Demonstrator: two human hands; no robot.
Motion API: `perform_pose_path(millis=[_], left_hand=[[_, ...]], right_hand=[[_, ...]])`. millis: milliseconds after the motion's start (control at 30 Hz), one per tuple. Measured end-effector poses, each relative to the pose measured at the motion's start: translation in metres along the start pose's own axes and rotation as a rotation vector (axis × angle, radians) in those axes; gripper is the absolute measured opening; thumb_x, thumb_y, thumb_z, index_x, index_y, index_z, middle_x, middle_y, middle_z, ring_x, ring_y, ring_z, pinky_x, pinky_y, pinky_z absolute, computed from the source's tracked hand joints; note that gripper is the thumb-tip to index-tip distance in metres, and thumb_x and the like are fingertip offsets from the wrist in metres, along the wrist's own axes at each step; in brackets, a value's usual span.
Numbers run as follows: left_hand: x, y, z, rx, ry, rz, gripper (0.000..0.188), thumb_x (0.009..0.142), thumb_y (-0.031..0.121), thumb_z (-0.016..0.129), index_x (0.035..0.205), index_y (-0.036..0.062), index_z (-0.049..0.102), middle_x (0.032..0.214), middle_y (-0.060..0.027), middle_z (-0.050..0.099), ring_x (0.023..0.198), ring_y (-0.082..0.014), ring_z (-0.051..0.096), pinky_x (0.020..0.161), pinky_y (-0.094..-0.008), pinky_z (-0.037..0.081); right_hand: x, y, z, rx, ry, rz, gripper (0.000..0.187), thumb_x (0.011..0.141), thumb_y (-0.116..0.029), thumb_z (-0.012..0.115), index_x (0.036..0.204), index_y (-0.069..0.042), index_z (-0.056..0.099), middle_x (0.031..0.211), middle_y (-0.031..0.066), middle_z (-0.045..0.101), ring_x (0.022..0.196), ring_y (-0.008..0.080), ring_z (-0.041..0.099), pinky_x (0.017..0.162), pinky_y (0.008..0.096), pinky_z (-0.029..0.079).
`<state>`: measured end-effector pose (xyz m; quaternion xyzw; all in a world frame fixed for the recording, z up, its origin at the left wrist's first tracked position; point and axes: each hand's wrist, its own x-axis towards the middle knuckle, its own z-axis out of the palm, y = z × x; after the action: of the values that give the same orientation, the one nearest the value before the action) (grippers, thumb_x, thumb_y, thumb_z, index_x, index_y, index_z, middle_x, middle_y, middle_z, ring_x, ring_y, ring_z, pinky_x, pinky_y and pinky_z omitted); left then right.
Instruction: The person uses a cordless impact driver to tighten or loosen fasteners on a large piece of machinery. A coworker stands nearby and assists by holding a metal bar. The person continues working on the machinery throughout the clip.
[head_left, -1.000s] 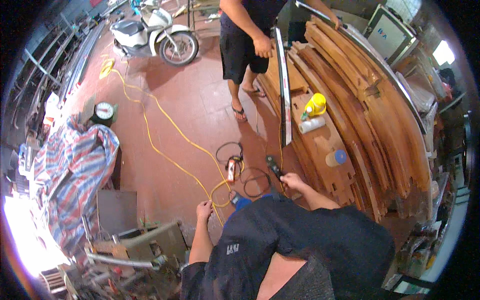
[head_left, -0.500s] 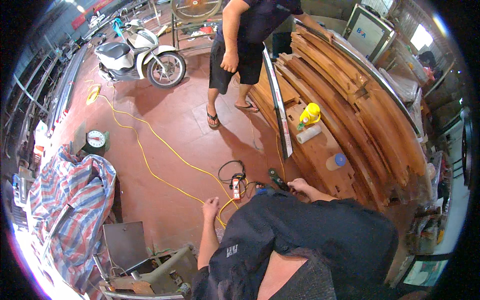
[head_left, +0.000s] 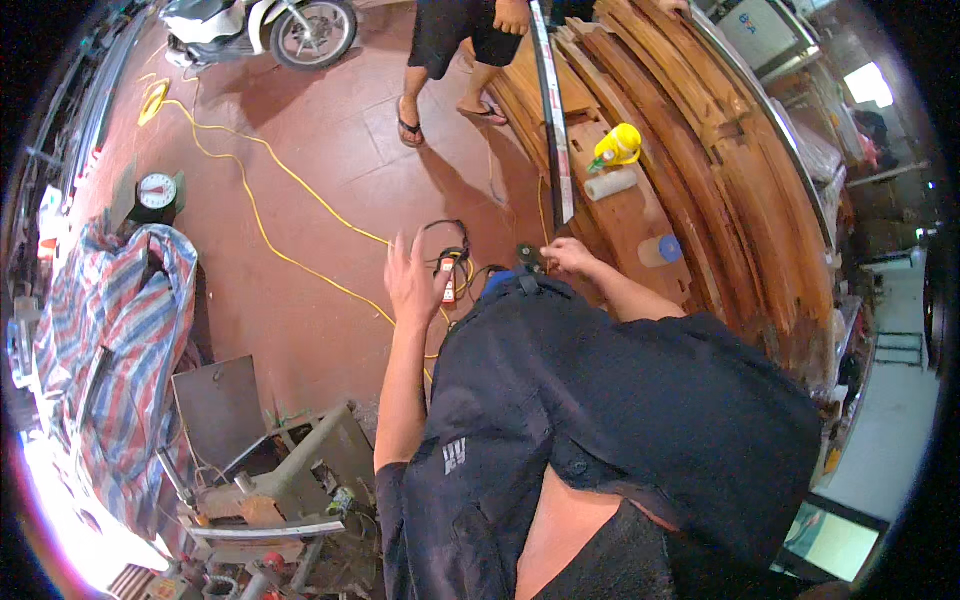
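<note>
My left hand (head_left: 412,278) is raised over the red floor with its fingers spread, holding nothing. Just beyond it lies an orange and white power strip (head_left: 449,282) with a black cord (head_left: 450,226) bunched around it. My right hand (head_left: 567,254) is closed at the edge of a dark green power tool (head_left: 529,258), which looks like an angle grinder. My dark shirt hides part of that tool. To the right of this hand stands a clear container with a blue cap (head_left: 658,250), on stacked brown wooden boards (head_left: 690,170).
A long narrow bar (head_left: 556,120) leans along the boards, beside a yellow bottle (head_left: 622,143) and a pale roll (head_left: 610,185). Yellow cable (head_left: 262,238) crosses the floor. Another person's legs (head_left: 412,100) stand ahead. Left are a dial scale (head_left: 157,191), striped sheeting (head_left: 120,330) and a machine (head_left: 310,450).
My left hand has risen, and its curled fingers have spread. My right hand stays at the power tool. The whole view has tilted downward, and the other person's hand now reaches toward the bar's top.
</note>
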<state>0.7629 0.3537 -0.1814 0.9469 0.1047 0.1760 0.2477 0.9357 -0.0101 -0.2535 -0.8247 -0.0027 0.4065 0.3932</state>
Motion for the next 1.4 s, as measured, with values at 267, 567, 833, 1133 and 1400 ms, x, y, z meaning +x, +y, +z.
perform_pose_path(millis=[267, 567, 833, 1133, 1400], left_hand=[[0.130, 0.041, -0.136, -0.463, 0.351, -0.280, 0.056, 0.095, 0.031, 0.075, 0.142, 0.0034, 0.061, 0.126, -0.0195, 0.070, 0.111, -0.0337, 0.069, 0.097, -0.0413, 0.054], [-0.069, -0.033, 0.069, -0.494, -0.356, -0.544, 0.047, 0.096, 0.036, 0.075, 0.119, -0.0051, 0.073, 0.104, -0.0208, 0.076, 0.097, -0.0303, 0.073, 0.085, -0.0407, 0.057], [-0.295, -0.097, 0.064, -0.492, -0.537, -0.995, 0.049, 0.093, 0.048, 0.073, 0.094, -0.0010, 0.073, 0.073, -0.0144, 0.067, 0.058, -0.0276, 0.062, 0.053, -0.0422, 0.047], [-0.239, -0.124, 0.046, -0.844, -0.076, -1.385, 0.030, 0.104, 0.034, 0.065, 0.104, 0.0040, 0.069, 0.076, -0.0051, 0.066, 0.059, -0.0141, 0.062, 0.047, -0.0295, 0.044], [-0.231, -0.046, 0.078, -0.773, -0.115, -1.170, 0.033, 0.103, 0.034, 0.066, 0.102, 0.0021, 0.072, 0.073, -0.0050, 0.066, 0.058, -0.0138, 0.061, 0.049, -0.0285, 0.046]], right_hand=[[-0.006, 0.058, -0.001, -0.160, 0.089, 0.209, 0.053, 0.088, -0.058, 0.076, 0.098, -0.007, 0.081, 0.091, 0.0102, 0.079, 0.080, 0.0250, 0.074, 0.075, 0.0432, 0.057], [-0.046, 0.089, 0.003, -0.159, 0.164, 0.105, 0.045, 0.094, -0.050, 0.073, 0.090, -0.006, 0.078, 0.085, 0.0085, 0.075, 0.073, 0.0208, 0.068, 0.067, 0.0390, 0.053], [-0.060, 0.133, -0.027, -0.189, 0.160, 0.171, 0.061, 0.091, -0.066, 0.066, 0.101, -0.007, 0.080, 0.099, 0.0153, 0.077, 0.095, 0.0322, 0.073, 0.084, 0.0450, 0.056], [-0.073, 0.126, -0.016, -0.139, 0.143, 0.255, 0.055, 0.089, -0.059, 0.073, 0.104, -0.008, 0.081, 0.103, 0.0138, 0.079, 0.097, 0.0290, 0.075, 0.086, 0.0439, 0.057], [-0.090, 0.110, -0.014, -0.215, 0.058, 0.089, 0.050, 0.093, -0.052, 0.071, 0.105, -0.004, 0.077, 0.096, 0.0123, 0.077, 0.082, 0.0258, 0.071, 0.075, 0.0410, 0.055]])
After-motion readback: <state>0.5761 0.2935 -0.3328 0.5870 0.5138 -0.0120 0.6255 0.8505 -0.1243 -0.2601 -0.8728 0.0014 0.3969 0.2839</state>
